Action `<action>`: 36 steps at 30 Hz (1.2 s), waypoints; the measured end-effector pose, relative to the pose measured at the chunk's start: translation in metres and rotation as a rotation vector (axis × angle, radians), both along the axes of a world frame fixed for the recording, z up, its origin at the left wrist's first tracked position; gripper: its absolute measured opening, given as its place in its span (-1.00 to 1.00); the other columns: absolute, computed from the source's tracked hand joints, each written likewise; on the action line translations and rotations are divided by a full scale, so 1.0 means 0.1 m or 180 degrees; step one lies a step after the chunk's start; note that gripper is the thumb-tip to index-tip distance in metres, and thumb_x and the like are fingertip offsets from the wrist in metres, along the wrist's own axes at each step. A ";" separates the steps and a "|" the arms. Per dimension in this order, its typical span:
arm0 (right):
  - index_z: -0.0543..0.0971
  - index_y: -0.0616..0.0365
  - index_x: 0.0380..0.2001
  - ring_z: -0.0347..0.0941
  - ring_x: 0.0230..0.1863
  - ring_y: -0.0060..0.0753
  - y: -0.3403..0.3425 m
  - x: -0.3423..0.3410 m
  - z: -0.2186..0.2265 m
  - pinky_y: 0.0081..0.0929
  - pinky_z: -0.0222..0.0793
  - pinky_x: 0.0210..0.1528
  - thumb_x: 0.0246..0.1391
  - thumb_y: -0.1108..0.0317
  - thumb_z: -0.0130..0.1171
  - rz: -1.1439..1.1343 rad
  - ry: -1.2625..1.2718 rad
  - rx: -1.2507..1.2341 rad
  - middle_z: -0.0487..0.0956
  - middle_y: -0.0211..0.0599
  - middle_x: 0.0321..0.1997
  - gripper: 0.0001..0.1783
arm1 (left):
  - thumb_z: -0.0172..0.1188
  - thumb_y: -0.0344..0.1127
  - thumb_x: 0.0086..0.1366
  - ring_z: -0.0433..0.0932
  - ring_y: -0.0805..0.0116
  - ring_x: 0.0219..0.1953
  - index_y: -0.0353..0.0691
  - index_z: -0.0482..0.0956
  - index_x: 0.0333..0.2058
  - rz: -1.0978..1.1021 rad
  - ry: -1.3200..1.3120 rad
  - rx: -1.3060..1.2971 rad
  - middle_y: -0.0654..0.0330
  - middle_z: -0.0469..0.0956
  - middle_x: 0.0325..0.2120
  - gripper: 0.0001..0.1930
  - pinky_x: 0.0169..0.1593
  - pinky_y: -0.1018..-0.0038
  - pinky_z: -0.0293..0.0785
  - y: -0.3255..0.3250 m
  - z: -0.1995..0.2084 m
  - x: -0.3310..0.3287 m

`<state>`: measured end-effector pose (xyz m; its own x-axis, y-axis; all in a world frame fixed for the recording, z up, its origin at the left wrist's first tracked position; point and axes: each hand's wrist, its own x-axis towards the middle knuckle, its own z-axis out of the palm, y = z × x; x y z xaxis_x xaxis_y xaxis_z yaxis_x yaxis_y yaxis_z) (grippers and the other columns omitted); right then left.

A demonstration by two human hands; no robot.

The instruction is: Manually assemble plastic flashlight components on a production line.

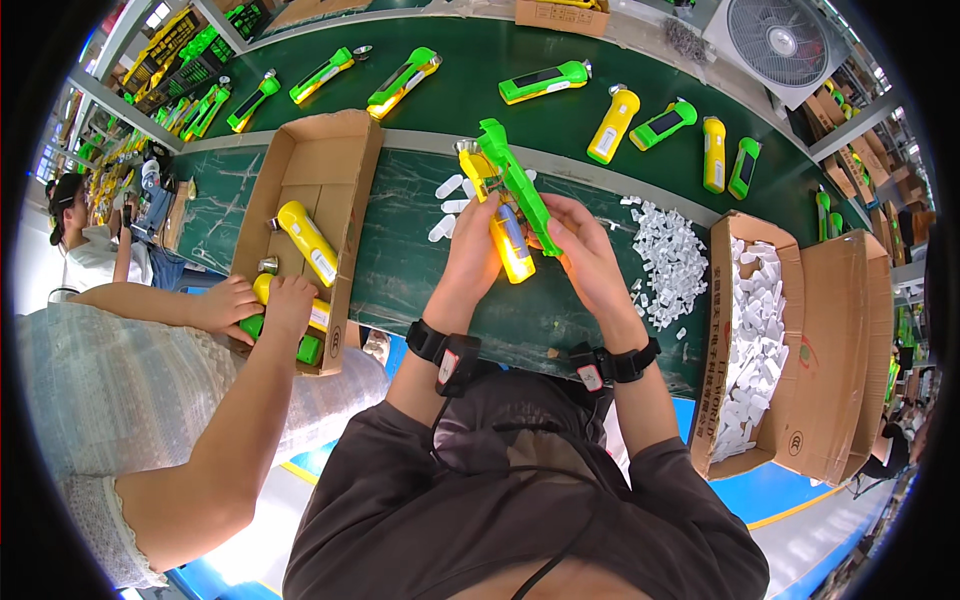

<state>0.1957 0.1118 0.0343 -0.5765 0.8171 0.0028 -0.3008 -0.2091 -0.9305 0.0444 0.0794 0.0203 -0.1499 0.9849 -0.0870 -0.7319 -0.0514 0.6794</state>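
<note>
Above the green worktop I hold an opened flashlight whose two shell halves stand apart at an angle. My left hand (468, 262) is closed around the yellow half (517, 266), which has a lamp head at its far end and a blue cylinder, apparently a battery, inside. My right hand (588, 262) grips the green half (518, 182) near its lower end. Thin wires show between the halves. Several flat white pieces (441, 227) lie just beyond my left hand. Right of my right hand spreads a heap of small white plastic parts (668, 262).
A cardboard box (775, 400) of white parts stands at the right. On the left, a co-worker's hands (262, 305) handle a flashlight in another cardboard box (318, 160). Yellow and green flashlights (545, 82) line the raised green strip beyond. A fan (775, 40) stands at the far right.
</note>
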 end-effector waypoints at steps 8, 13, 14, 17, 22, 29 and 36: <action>0.29 0.35 0.12 0.35 0.09 -0.41 -0.01 -0.01 0.08 -0.48 0.33 0.07 0.23 0.33 0.00 0.0157 -0.0077 -0.0246 0.39 -0.15 0.12 -0.54 | -0.21 -0.25 0.41 0.52 0.31 -0.14 -0.30 0.30 0.03 0.0115 -0.0004 -0.0106 0.10 0.46 -0.13 -0.68 -0.07 0.33 0.51 -0.02 -0.06 -0.06; 0.32 0.38 0.11 0.39 0.05 -0.43 -0.10 -0.04 0.14 -0.49 0.34 0.06 0.21 0.36 0.02 -0.0076 -0.0208 -0.0312 0.44 -0.13 0.06 -0.55 | -0.22 -0.25 0.42 0.52 0.27 -0.11 -0.29 0.28 0.05 0.0020 -0.0238 -0.0163 0.06 0.46 -0.13 -0.67 -0.02 0.31 0.49 -0.01 -0.05 -0.05; 0.33 0.39 0.10 0.40 0.05 -0.42 -0.12 -0.06 0.12 -0.49 0.34 0.06 0.20 0.38 0.03 -0.0256 -0.0332 -0.0175 0.46 -0.12 0.04 -0.56 | -0.23 -0.25 0.42 0.52 0.24 -0.09 -0.30 0.27 0.06 0.0064 -0.0283 -0.0156 0.03 0.46 -0.11 -0.66 0.00 0.30 0.48 -0.01 -0.06 -0.04; 0.36 0.41 0.08 0.43 0.03 -0.42 -0.17 -0.12 0.01 -0.51 0.35 0.06 0.17 0.44 0.05 -0.0538 -0.0281 0.0317 0.50 -0.11 0.01 -0.58 | -0.25 -0.26 0.42 0.50 0.18 -0.03 -0.31 0.24 0.08 0.0131 -0.0345 0.0067 -0.02 0.44 -0.07 -0.65 0.04 0.28 0.45 -0.03 0.01 0.01; 0.38 0.43 0.06 0.47 -0.04 -0.44 -0.27 -0.19 -0.12 -0.54 0.36 0.02 0.16 0.48 0.05 -0.0837 -0.0304 0.0579 0.54 -0.10 -0.05 -0.60 | -0.25 -0.29 0.42 0.48 0.17 -0.01 -0.31 0.21 0.10 0.0321 -0.0220 0.0106 -0.05 0.44 -0.06 -0.65 0.06 0.28 0.44 -0.03 0.02 0.06; 0.41 0.44 0.03 0.48 -0.09 -0.50 -0.33 -0.17 -0.14 -0.59 0.39 -0.04 0.16 0.47 0.07 -0.0796 -0.0375 0.0305 0.57 -0.13 -0.09 -0.62 | -0.27 -0.26 0.44 0.45 0.13 0.05 -0.30 0.19 0.12 0.0618 0.0129 0.0153 -0.10 0.44 -0.02 -0.64 0.14 0.23 0.37 -0.05 -0.03 0.05; 0.43 0.44 -0.01 0.49 -0.11 -0.51 -0.34 -0.17 -0.11 -0.61 0.40 -0.07 0.17 0.46 0.07 -0.0733 -0.0383 0.0278 0.57 -0.13 -0.12 -0.65 | -0.28 -0.26 0.44 0.46 0.14 0.04 -0.31 0.21 0.10 0.0628 0.0120 0.0191 -0.05 0.42 -0.01 -0.65 0.14 0.25 0.38 -0.06 -0.01 0.07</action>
<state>0.1782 0.0780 0.0238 -0.3761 0.9263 0.0217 -0.2174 -0.0654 -0.9739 0.0516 0.0734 0.0189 -0.3424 0.9393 -0.0197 -0.6777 -0.2324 0.6976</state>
